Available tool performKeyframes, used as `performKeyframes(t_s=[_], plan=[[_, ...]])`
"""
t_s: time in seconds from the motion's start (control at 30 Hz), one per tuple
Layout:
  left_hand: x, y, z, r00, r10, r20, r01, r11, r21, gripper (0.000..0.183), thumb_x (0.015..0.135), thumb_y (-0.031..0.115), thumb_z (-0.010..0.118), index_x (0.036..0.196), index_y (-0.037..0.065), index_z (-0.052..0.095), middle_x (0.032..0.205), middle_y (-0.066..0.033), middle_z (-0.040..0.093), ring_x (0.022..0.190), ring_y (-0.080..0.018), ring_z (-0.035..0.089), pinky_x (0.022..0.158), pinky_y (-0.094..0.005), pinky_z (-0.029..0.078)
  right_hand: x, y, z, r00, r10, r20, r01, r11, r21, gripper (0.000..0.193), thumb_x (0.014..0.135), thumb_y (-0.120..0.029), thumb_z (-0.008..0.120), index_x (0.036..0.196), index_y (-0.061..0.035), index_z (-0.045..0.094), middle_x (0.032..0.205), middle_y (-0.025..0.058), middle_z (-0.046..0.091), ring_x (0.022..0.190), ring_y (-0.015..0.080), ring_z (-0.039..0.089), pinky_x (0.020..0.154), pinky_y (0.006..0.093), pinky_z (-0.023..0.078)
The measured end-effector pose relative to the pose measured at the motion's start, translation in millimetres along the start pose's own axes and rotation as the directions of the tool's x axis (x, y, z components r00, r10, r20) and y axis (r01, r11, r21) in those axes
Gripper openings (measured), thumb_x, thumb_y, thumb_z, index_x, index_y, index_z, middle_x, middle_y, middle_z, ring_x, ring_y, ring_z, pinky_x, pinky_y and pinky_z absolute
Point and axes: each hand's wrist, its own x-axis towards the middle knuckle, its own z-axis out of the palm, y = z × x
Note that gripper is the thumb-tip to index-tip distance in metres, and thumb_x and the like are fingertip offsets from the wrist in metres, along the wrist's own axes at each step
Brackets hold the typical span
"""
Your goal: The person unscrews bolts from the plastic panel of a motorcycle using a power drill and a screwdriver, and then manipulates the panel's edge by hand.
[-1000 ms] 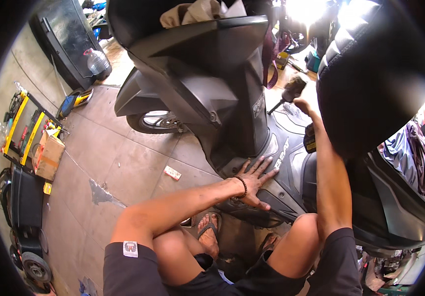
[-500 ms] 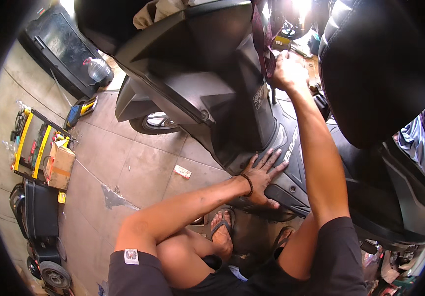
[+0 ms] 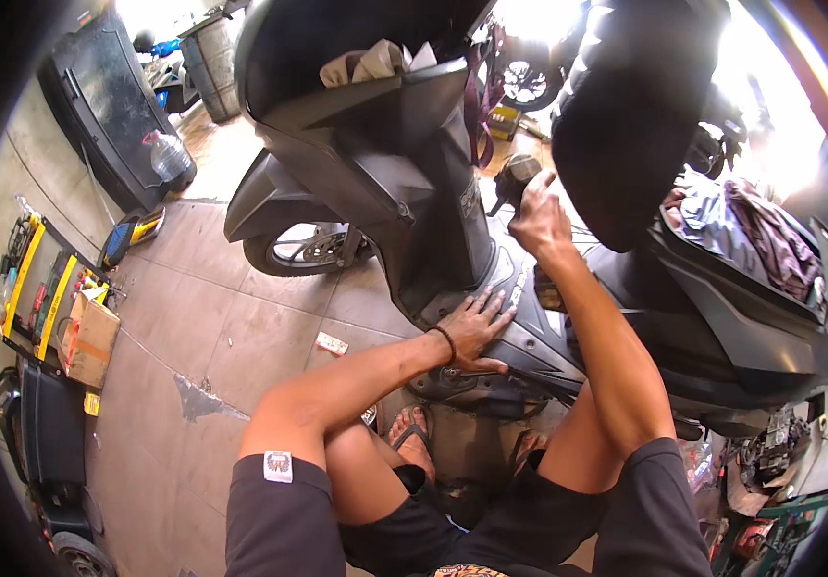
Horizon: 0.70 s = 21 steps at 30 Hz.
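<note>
My left hand lies flat with fingers spread on the floorboard of a dark grey scooter. A dark bead bracelet circles that wrist. Above the floorboard, my right hand is closed around what looks like a cordless driver. Its dark rounded head shows beyond my fingers, and a blocky base shows below the hand; the grip is hidden. The scooter's raised black seat hangs just right of this hand. A dark purple strap dangles from the front of the scooter.
Folded clothes fill the opened rear of the scooter. At left on the tiled floor are a yellow-black tool rack, a cardboard box and a black cabinet. Loose parts lie at lower right.
My right hand has left the strap area and come down and nearer, now with the driver showing in it. My left hand stays on the floorboard. The whole view has shifted.
</note>
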Motion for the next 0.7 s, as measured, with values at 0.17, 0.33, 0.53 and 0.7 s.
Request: performKeyframes(t_s=[0.17,0.33,0.53,0.7], plan=[[13,-15,-7,0.981,0.180,-0.072,-0.168,0.976,0.139,0.060,0.097,0.062,0.061,0.126,0.010,0.064,0.115,-0.0146,0.069,0.115,-0.0344,0.068,0.094,-0.0453,0.056,-51,6,-37,0.972,-0.225,0.065,0.193,0.928,0.318,0.067,0.078,0.003,0.063,0.130,0.0267,0.028,0.098,0.0378,0.067,0.102,0.0492,0.069,0.090,0.0486,0.057],[27,-12,-1,0.906,0.395,-0.153,-0.352,0.903,0.247,0.031,0.094,0.039,0.068,0.106,0.011,0.065,0.094,-0.0064,0.069,0.090,-0.0287,0.075,0.076,-0.0435,0.061,-118,44,-90,0.822,-0.564,-0.076,0.567,0.801,0.192,0.056,0.089,-0.012,0.076,0.120,0.0112,0.035,0.085,0.0353,0.064,0.092,0.0575,0.065,0.082,0.0543,0.051],[12,-15,5,0.925,0.351,-0.148,-0.332,0.933,0.141,0.031,0.099,0.041,0.064,0.099,0.010,0.065,0.092,-0.0099,0.068,0.086,-0.0331,0.074,0.066,-0.0453,0.060,-175,59,-154,0.923,-0.384,0.019,0.368,0.897,0.243,0.048,0.086,-0.003,0.074,0.119,0.0077,0.041,0.097,0.0330,0.069,0.102,0.0550,0.063,0.083,0.0544,0.050],[3,-22,15,0.846,0.490,-0.210,-0.415,0.853,0.317,0.031,0.100,0.040,0.063,0.102,0.009,0.064,0.098,-0.0111,0.069,0.090,-0.0404,0.074,0.067,-0.0465,0.062,-172,89,-143,0.960,-0.247,0.129,0.208,0.942,0.262,0.047,0.086,0.000,0.073,0.118,0.0090,0.040,0.097,0.0358,0.069,0.106,0.0544,0.064,0.085,0.0528,0.052]])
